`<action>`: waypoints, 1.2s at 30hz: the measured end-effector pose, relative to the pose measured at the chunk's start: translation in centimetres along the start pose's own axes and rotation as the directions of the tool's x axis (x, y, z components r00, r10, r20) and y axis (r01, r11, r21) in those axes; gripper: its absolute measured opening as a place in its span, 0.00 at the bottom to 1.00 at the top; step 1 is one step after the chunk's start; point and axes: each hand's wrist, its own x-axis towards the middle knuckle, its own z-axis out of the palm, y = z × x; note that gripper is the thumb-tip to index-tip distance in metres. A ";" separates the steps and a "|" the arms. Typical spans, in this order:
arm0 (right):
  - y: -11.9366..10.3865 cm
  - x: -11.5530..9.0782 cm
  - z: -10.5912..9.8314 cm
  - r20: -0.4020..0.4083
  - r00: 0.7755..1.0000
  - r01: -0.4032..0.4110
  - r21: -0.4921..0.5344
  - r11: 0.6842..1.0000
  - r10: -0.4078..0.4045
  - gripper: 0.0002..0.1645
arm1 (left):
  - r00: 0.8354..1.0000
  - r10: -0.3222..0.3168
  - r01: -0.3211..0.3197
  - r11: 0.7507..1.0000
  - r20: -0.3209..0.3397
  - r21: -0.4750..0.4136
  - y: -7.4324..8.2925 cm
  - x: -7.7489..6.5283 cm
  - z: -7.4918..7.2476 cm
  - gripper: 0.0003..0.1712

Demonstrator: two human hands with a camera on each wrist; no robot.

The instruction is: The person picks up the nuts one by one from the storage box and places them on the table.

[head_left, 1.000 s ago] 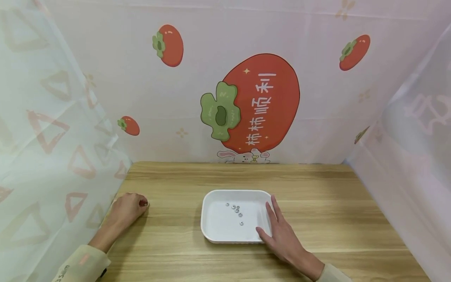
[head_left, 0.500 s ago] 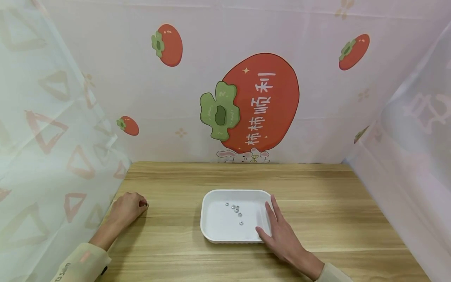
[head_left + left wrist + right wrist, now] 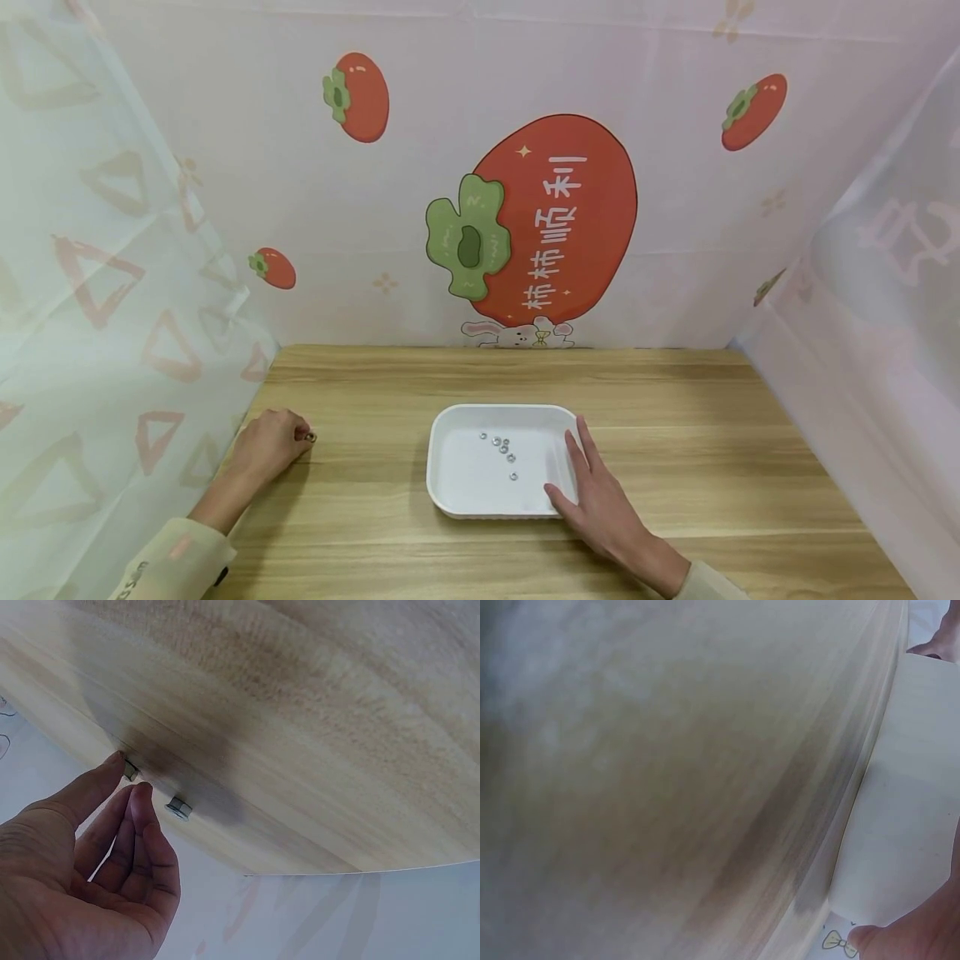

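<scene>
My left hand point(image 3: 268, 447) is low over the left side of the table. In the left wrist view its thumb and fingertips close around a small metal flange nut point(image 3: 130, 772), and a second flange nut point(image 3: 178, 808) rests on the wood just beyond the fingers. From the head view, one nut point(image 3: 311, 437) shows beside the fingertips. My right hand point(image 3: 606, 507), fingers spread and straight, rests on the right rim of a white tray point(image 3: 442, 492). Several metal nuts point(image 3: 504, 449) lie scattered inside the tray.
The wood-grain table point(image 3: 375, 550) ends at a back wall sheet point(image 3: 660, 308) printed with persimmons. Patterned sheets also hang along the left and right sides.
At the left fingertips a nut has come into plainer view, while that hand has barely shifted. The right hand, the tray and the nuts inside it stay put.
</scene>
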 end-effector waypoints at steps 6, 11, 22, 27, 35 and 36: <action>0.0 0.0 0.0 -0.005 1.000 0.008 -0.003 1.000 -0.008 0.52 | 0.999 -0.017 0.017 1.000 -0.031 0.000 0.5 0.0 -0.3 0.10; 0.0 0.0 0.0 -0.018 1.000 0.017 -0.010 1.000 -0.017 0.51 | 0.999 -0.001 0.001 1.000 -0.035 -0.006 2.0 0.3 -0.8 0.13; 0.0 0.0 -0.1 -0.001 1.000 0.002 -0.008 1.000 -0.002 0.51 | 0.996 0.060 -0.062 0.998 -0.067 -0.024 4.9 0.7 -1.0 0.14; 0.0 0.1 -0.1 -0.001 1.000 -0.001 -0.009 1.000 0.001 0.51 | 0.995 0.078 -0.080 0.996 -0.061 -0.036 6.0 0.9 -1.1 0.14; 0.0 0.0 0.0 0.011 1.000 -0.002 -0.002 1.000 0.002 0.50 | 0.993 0.096 -0.099 0.994 -0.068 -0.042 7.4 1.2 -1.1 0.15; 0.0 0.0 0.0 0.008 1.000 -0.001 -0.004 1.000 0.001 0.50 | 0.992 0.102 -0.105 0.994 -0.069 -0.040 7.5 1.2 -1.1 0.14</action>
